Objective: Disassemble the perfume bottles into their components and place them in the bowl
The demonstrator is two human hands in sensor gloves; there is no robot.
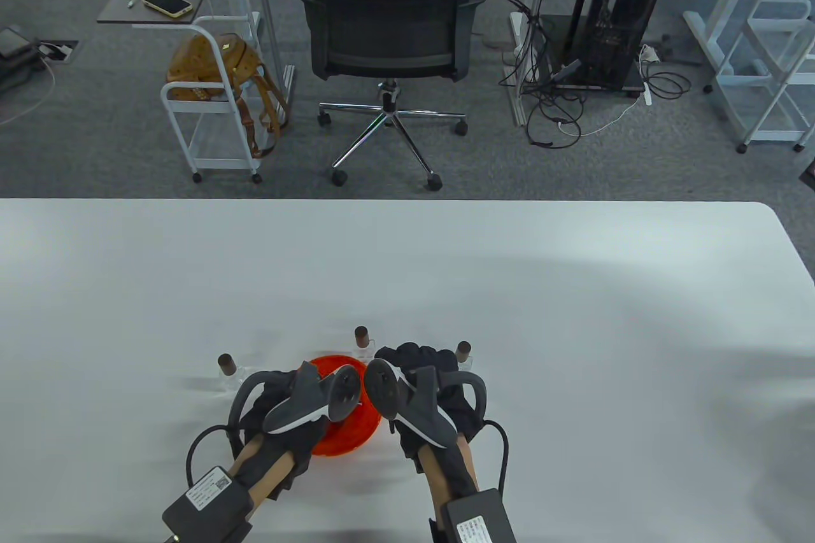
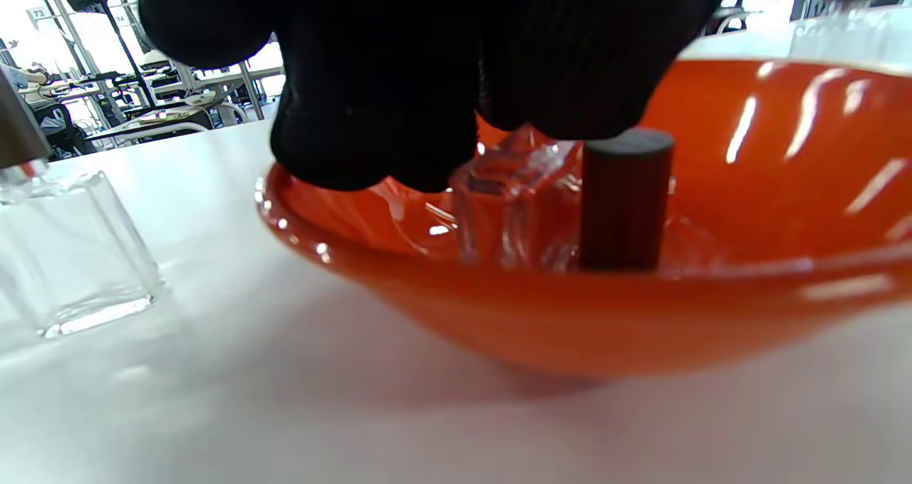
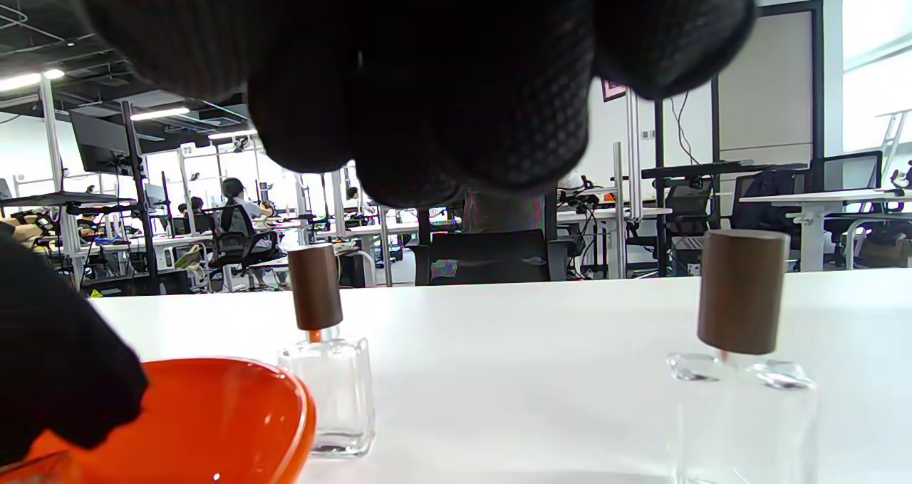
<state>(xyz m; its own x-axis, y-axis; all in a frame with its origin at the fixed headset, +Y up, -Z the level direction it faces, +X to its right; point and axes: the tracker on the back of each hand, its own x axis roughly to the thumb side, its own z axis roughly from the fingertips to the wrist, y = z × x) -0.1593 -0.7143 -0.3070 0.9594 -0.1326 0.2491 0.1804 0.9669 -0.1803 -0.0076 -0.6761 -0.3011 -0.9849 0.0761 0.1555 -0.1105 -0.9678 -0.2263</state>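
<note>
An orange bowl (image 1: 347,431) sits near the table's front edge, half covered by my hands. In the left wrist view the bowl (image 2: 570,313) holds a clear glass bottle (image 2: 509,213) and a loose brown cap (image 2: 625,199), standing upright. My left hand (image 2: 491,135) reaches into the bowl, its fingertips bunched round the top of that bottle. My right hand (image 1: 417,371) hovers at the bowl's right rim, fingers loosely curled, holding nothing. Three capped perfume bottles stand around the bowl: left (image 1: 226,372), behind (image 1: 363,344) and right (image 1: 463,357).
The white table (image 1: 573,326) stretches wide beyond and to both sides of the bowl. Past its far edge stand an office chair (image 1: 388,27), a white trolley (image 1: 210,104) with a brown bag, and a computer tower (image 1: 627,8) with cables.
</note>
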